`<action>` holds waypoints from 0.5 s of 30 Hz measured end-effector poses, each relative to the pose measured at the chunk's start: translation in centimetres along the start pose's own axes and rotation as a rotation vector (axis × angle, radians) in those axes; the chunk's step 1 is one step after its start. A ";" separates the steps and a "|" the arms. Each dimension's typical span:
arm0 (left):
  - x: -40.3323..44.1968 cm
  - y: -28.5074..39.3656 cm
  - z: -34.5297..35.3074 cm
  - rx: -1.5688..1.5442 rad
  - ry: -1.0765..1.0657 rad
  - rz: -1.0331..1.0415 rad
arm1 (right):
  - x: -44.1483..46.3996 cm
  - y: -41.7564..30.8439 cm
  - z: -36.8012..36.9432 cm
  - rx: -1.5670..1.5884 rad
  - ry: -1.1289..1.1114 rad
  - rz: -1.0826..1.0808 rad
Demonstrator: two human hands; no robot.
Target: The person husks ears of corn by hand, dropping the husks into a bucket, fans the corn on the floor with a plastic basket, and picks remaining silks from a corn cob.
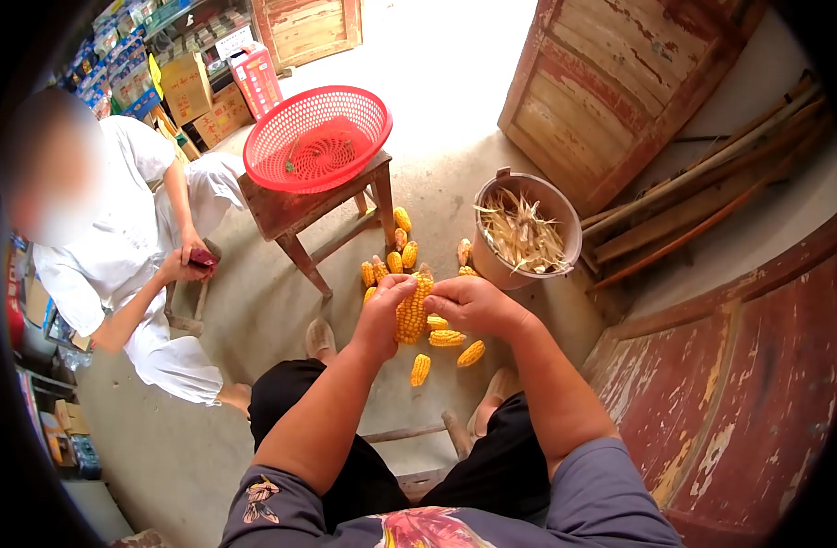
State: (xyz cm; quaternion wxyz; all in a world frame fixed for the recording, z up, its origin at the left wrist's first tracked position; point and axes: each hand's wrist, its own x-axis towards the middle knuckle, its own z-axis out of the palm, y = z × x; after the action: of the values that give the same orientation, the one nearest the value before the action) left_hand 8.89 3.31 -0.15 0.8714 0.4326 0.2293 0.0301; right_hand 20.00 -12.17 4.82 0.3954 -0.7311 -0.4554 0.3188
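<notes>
A yellow corn cob (413,312) stands nearly upright between my hands, above the floor. Wrapped round its left side is my left hand (380,318), with the thumb near the cob's top. My right hand (476,305) is closed at the cob's right edge, its fingertips pressed to the kernels; whether anything else is between them is hidden. Several husked corn cobs (447,338) lie on the floor beneath and beyond my hands, some close to the stool's leg.
A red plastic basket (281,173) rests on a wooden stool (291,216). To the right stands a bucket (503,260) of dry husks (525,233). A person in white (131,265) sits at left, holding a dark red object (202,258). Wooden doors (610,91) and poles (711,187) line the right.
</notes>
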 end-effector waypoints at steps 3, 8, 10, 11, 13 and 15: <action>-0.7 0.6 0.9 -0.038 -0.029 -0.028 | -0.3 0.2 0.3 0.247 0.080 -0.028; -0.9 0.3 1.2 -0.111 -0.042 -0.032 | -0.6 0.6 -0.2 0.353 0.144 0.099; -0.9 0.1 1.1 -0.130 -0.050 -0.018 | -0.5 1.6 -0.4 0.267 0.208 0.130; -1.0 0.3 1.1 -0.157 -0.041 -0.032 | -0.4 2.2 -0.7 0.079 0.309 0.104; -1.2 0.4 1.0 -0.185 -0.031 -0.045 | -0.4 3.4 -1.5 -0.110 0.408 0.076; -1.2 0.6 0.7 -0.192 -0.037 -0.046 | -0.5 4.4 -2.2 -0.114 0.474 0.159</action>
State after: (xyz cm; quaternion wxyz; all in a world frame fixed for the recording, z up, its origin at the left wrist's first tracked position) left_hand 8.22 2.82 1.09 0.9134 0.3421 0.2190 0.0242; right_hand 23.49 -14.45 2.09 0.4232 -0.8400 -0.3083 0.1425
